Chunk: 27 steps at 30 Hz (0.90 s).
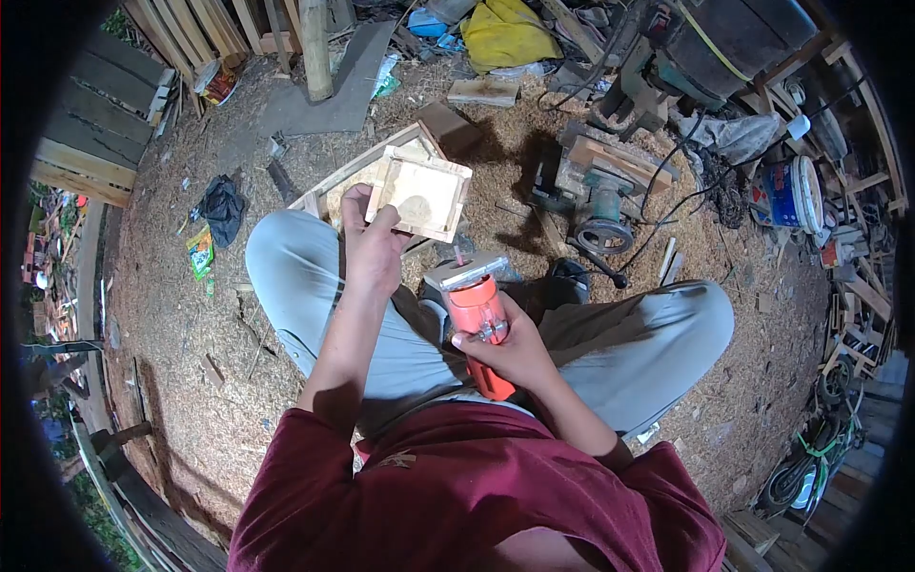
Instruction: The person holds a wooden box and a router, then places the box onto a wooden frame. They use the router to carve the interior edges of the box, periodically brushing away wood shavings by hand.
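My left hand (375, 250) grips the lower left corner of a small square wooden frame (459, 195), thumb on its face. The frame is pale, with a raised border round a flat panel that has a darker rounded patch. My right hand (517, 351) is wrapped round the body of an orange trim router (475, 307). Its clear and metal base (469, 271) points away from me, and a thin bit sticks out of it, just below the frame and apart from it. Beyond the frame, a larger wooden tray (329, 181) lies partly hidden by it and my left hand.
A bench-type power tool (602, 200) with cords stands ahead on the right. Near it are a wood block (483, 91) and a yellow cloth (510, 36). A paint bucket (793, 195) sits at the right. Sawdust covers the ground, with a black plastic bag (223, 210) on the left.
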Motion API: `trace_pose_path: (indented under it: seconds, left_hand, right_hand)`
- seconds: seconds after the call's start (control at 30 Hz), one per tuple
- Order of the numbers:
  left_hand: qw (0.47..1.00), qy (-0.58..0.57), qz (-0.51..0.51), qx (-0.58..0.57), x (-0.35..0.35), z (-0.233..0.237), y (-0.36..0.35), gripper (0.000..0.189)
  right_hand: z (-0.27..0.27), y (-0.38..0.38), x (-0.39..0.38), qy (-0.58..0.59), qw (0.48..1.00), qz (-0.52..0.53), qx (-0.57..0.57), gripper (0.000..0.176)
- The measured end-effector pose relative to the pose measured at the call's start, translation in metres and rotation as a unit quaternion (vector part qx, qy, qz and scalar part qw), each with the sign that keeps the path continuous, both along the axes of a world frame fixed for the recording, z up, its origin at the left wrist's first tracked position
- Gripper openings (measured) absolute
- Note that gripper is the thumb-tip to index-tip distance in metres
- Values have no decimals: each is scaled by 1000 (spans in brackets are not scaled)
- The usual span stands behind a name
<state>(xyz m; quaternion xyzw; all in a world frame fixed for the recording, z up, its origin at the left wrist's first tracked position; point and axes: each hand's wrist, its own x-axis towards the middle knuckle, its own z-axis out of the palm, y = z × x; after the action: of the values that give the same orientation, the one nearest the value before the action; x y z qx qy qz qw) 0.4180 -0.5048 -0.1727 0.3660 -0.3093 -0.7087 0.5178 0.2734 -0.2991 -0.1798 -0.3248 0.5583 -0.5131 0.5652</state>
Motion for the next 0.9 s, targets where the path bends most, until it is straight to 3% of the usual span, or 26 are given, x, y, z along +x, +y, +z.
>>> trace_pose_path:
  seconds: [0.1,0.3,0.9]
  left_hand:
    - [1000,-2,-11,3,0,-3,0,45]
    - [999,-23,-27,-30,-9,14,7,70]
    - [995,-4,-80,-63,-11,22,12,72]
  right_hand:
    - [-4,0,0,14,1000,3,-4,62]
    - [-3,1,-1,23,1000,14,7,58]
    - [-1,0,0,1,1000,-7,5,59]
